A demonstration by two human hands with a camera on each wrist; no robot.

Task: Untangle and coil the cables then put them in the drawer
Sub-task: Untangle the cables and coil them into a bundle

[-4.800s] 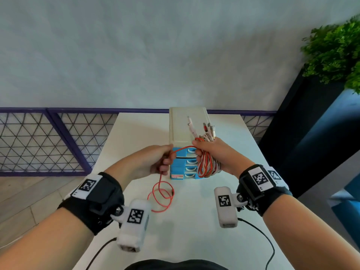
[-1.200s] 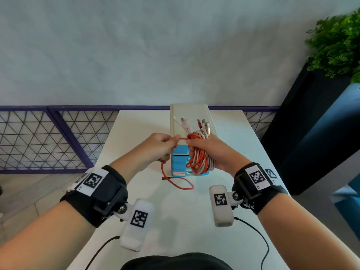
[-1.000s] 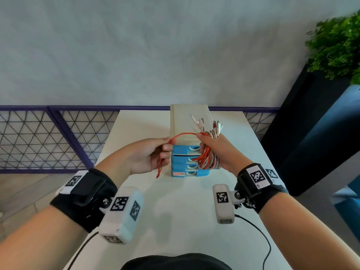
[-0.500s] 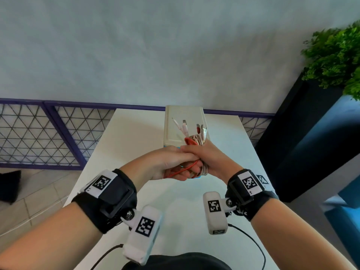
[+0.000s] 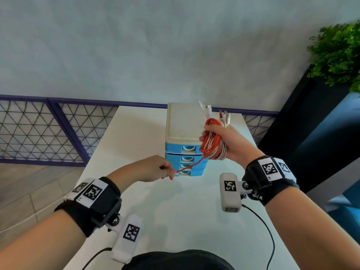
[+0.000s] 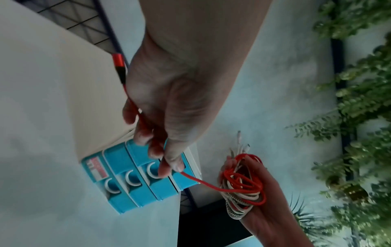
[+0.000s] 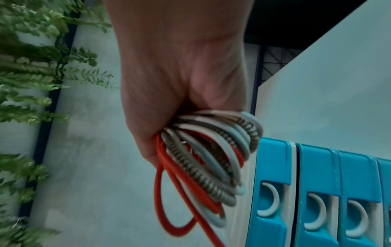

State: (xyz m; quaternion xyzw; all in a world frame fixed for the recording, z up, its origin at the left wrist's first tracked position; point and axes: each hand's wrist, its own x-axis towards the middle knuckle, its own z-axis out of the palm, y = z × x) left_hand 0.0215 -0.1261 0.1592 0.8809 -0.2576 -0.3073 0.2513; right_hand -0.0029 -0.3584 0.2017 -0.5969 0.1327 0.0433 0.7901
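Note:
My right hand (image 5: 220, 137) grips a coiled bundle of cables (image 5: 213, 147), red, white and spring-wrapped, held up in front of the drawer unit (image 5: 183, 137); several plug ends stick up above the fist. The same bundle (image 7: 207, 160) fills the right wrist view. A taut tail of the red cable (image 5: 191, 165) runs down-left from the bundle to my left hand (image 5: 165, 171), which pinches it near its end. In the left wrist view the red plug (image 6: 118, 64) sticks out behind the left hand (image 6: 169, 160). The drawer unit has a cream top and blue drawers (image 6: 135, 177), all closed.
The drawer unit stands at the far middle of a white table (image 5: 175, 211). A purple-framed mesh fence (image 5: 48, 131) runs behind and to the left. A dark planter with green foliage (image 5: 339, 53) stands at the right. Thin black wires (image 5: 270, 240) trail from my wrist cameras.
My hands were together at the bundle half a second ago. The left hand has since pulled down and left, drawing the red tail straight. The red cable's slack no longer lies on the table.

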